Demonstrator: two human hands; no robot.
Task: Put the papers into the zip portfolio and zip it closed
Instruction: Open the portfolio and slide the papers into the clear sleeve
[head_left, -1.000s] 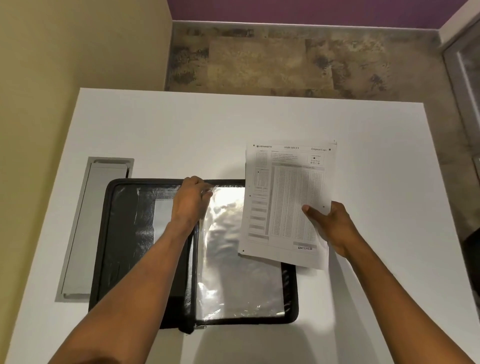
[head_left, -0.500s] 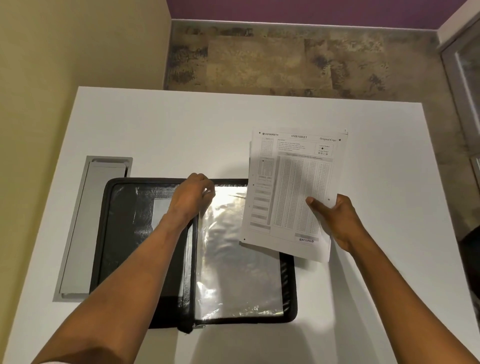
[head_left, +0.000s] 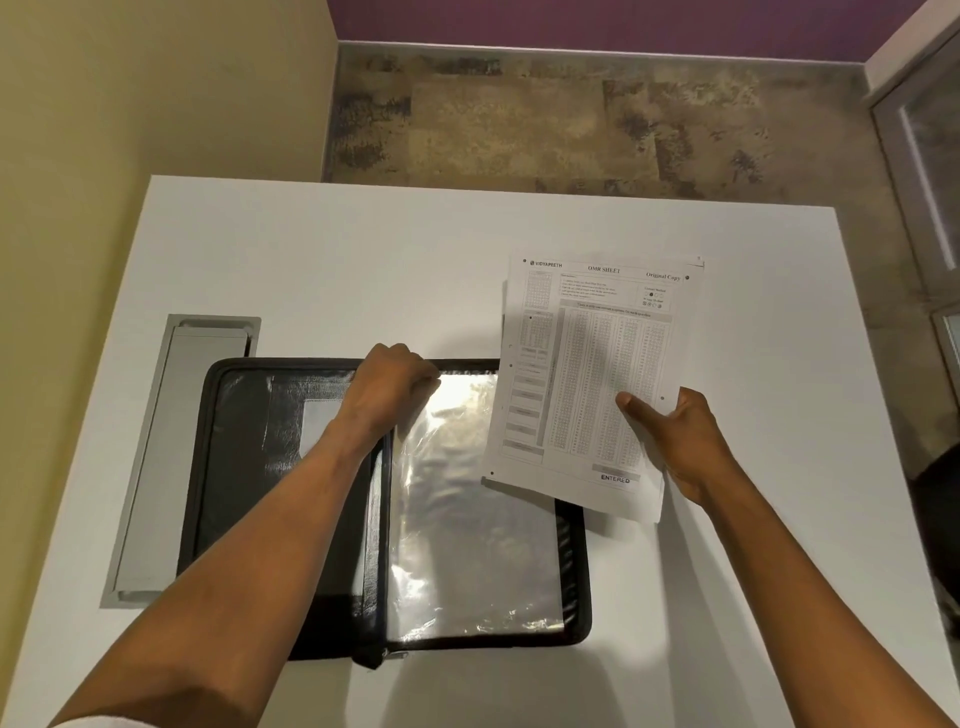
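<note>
A black zip portfolio (head_left: 234, 467) lies open and flat on the white table (head_left: 363, 260). A shiny clear plastic sleeve (head_left: 467, 519) covers its right half. My left hand (head_left: 389, 387) pinches the top edge of that sleeve near the spine. My right hand (head_left: 675, 441) holds the printed papers (head_left: 587, 374) by their right side, thumb on top. The sheets hover tilted over the portfolio's upper right corner and hide it. A zip pull (head_left: 382, 656) hangs at the near end of the spine.
A grey metal cable hatch (head_left: 156, 467) is set into the table just left of the portfolio. A yellow wall runs along the left. Patterned floor lies beyond the table's far edge. A dark object (head_left: 940, 519) sits off the right edge.
The papers rose and moved slightly away from me, then drifted a little right. My left hand stayed at the sleeve's top edge, fingers curling tighter.
</note>
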